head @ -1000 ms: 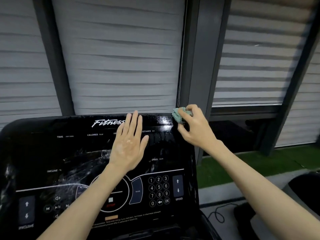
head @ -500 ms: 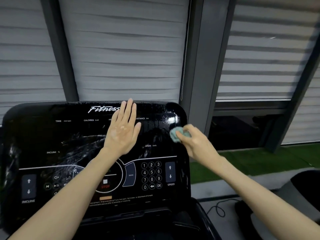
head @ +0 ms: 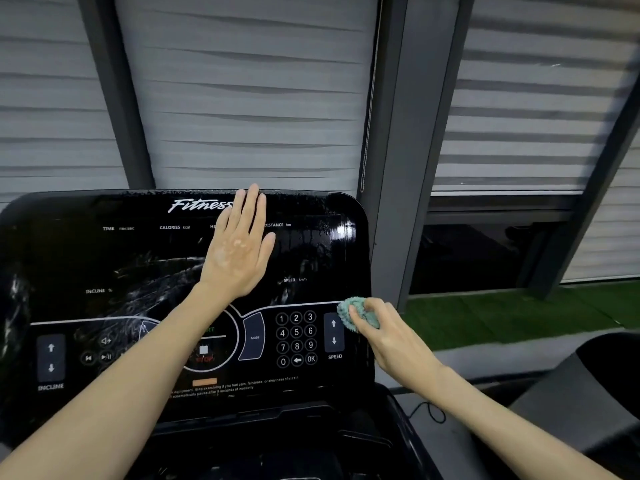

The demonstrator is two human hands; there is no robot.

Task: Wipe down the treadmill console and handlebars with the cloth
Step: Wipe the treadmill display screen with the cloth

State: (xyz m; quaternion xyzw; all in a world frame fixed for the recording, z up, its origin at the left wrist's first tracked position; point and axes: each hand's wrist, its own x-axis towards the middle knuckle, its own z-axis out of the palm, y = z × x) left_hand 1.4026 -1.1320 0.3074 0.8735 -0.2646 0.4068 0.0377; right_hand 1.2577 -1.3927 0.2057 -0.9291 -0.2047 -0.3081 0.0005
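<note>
Head view, looking down at a glossy black treadmill console [head: 86, 258] with white printed labels, tilted up toward the person. Left hand [head: 239, 254] lies flat on the upper middle of the panel, palm down, fingers straight and close together, tips at the top edge just right of the "Fitness" logo; it holds nothing. Right hand [head: 391, 337] is at the panel's right edge, fingers and thumb curled round a small bunched teal fluffy microfibre cloth [head: 348, 311]. Cloth is pressed on the console surface, just right of the grey SPEED arrow pad [head: 334, 331] and on the white dividing line above it. White-ringed number keypad [head: 296, 337] sits left of that pad, apart from both hands. Grey INCLINE arrow pad [head: 51, 357] is at the far left. Left forearm crosses over the round centre control ring [head: 204, 351], partly hiding it. Wet smeary streaks [head: 152, 278] show on the left-centre of the panel; fine droplets sit near the top right corner.

Behind: pale grey slatted blinds [head: 249, 98], dark grey vertical window post [head: 405, 168]. Right of the console: strip of green artificial turf [head: 502, 317] and a thin black cable [head: 429, 412] looped on grey floor.
</note>
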